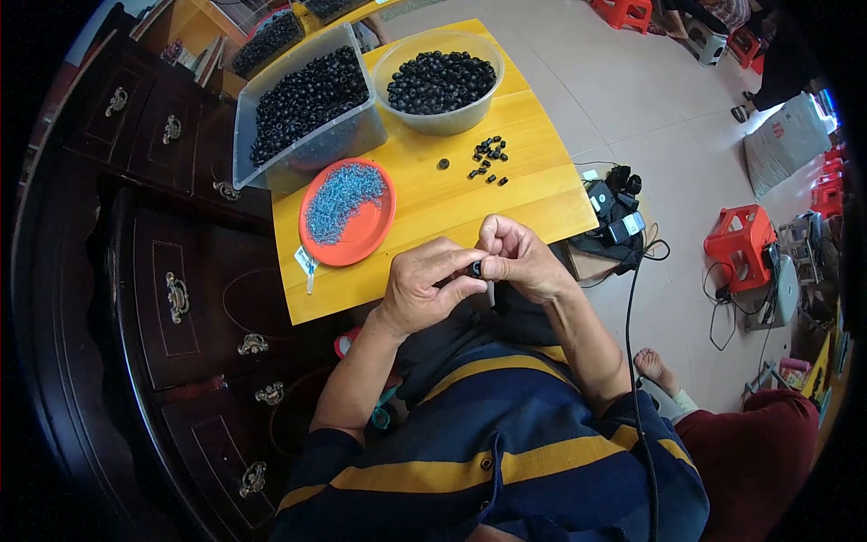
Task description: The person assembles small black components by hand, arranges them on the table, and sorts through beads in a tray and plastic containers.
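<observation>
My left hand and my right hand meet at the table's near edge. A small round black plastic part is pinched in my left fingers. The right thumb and forefinger close against it; whether they hold a smaller piece too is hidden. Left of my hands, an orange-red plate carries a heap of tiny bluish, wire-like pieces. Beyond them lie several loose black pieces and a single round black one on the yellow table.
At the table's far side stand a clear rectangular bin and a round translucent bowl, both full of black parts. Dark wooden drawers border the left. A black cable hangs at the right, near a red stool. Another person's maroon-clothed leg is lower right.
</observation>
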`<state>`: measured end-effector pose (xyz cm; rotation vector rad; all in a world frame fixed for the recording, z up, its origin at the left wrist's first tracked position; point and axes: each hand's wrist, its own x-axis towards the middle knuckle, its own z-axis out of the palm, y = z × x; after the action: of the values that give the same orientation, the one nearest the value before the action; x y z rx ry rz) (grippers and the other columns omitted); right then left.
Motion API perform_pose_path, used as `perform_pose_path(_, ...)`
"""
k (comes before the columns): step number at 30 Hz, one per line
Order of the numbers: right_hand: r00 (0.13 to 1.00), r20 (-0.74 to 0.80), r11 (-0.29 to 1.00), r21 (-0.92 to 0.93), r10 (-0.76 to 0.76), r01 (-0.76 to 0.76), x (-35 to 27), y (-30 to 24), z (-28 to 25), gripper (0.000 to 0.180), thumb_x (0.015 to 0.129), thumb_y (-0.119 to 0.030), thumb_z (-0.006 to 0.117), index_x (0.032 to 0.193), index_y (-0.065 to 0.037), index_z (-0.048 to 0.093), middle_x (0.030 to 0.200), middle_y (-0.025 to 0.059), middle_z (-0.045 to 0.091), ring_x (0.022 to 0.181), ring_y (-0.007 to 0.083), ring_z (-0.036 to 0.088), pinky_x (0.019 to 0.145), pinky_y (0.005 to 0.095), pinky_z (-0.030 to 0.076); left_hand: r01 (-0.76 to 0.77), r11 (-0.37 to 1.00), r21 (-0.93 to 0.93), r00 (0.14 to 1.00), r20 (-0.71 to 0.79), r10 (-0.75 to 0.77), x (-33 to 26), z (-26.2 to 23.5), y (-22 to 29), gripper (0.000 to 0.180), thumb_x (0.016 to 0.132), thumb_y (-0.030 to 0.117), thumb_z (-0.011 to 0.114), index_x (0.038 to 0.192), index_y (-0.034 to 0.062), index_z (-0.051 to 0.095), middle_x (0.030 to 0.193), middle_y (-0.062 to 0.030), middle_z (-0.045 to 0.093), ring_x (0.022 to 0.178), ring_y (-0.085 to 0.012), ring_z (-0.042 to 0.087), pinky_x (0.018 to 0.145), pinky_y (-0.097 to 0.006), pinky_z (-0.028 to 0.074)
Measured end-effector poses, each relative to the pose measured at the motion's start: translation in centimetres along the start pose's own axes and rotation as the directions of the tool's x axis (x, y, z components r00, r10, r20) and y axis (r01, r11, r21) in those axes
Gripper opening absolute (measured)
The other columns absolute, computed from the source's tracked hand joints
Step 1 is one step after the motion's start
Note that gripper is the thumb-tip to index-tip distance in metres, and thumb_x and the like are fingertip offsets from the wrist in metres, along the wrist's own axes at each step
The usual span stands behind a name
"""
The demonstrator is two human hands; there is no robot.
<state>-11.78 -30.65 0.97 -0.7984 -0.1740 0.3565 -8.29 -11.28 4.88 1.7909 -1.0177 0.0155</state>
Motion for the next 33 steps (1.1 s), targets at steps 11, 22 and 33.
perform_pose_path(11,1.0,0.013,1.0,0.004,0.027,-0.027,0.0,0.8,-0.1,0.027,0.086,-0.012,0.078,0.094,-0.011,0.053,0.082,-0.002,0.064,0.072,0.0048,0.058,0.063,0.0185,0.045,-0.028,0.998,0.059,0.999,-0.045,0.031,-0.8,0.1,0.1,0.03,0.073,0.008,0.082,0.101,0.0039,0.072,0.077,-0.0096,0.066,0.065,-0.0223,0.064,0.059,-0.032,0.05)
perform_pose_path(22,0.998,-0.062,0.999,0.038,-0.018,0.02,0.4,1.3,-0.4,0.022,0.088,-0.017,0.076,0.095,-0.01,0.056,0.08,-0.0022,0.064,0.072,0.0058,0.059,0.066,0.0199,0.046,0.004,1.0,0.028,0.997,-0.075,-0.002,-0.5,0.3,-0.6,0.032,0.072,0.008,0.083,0.101,0.004,0.071,0.076,-0.0094,0.065,0.063,-0.0228,0.062,0.058,-0.033,0.049)
perform_pose_path(33,0.996,-0.088,0.99,-0.14,-0.017,0.005,1.2,1.5,-0.8,0.016,0.089,-0.009,0.074,0.089,-0.008,0.058,0.081,-0.003,0.062,0.074,0.0049,0.058,0.068,0.0199,0.047,-0.038,0.961,0.274,0.997,-0.047,0.053,-0.7,-0.4,-1.0,0.031,0.072,0.012,0.082,0.099,0.0063,0.07,0.075,-0.0084,0.062,0.067,-0.0267,0.064,0.059,-0.037,0.051)
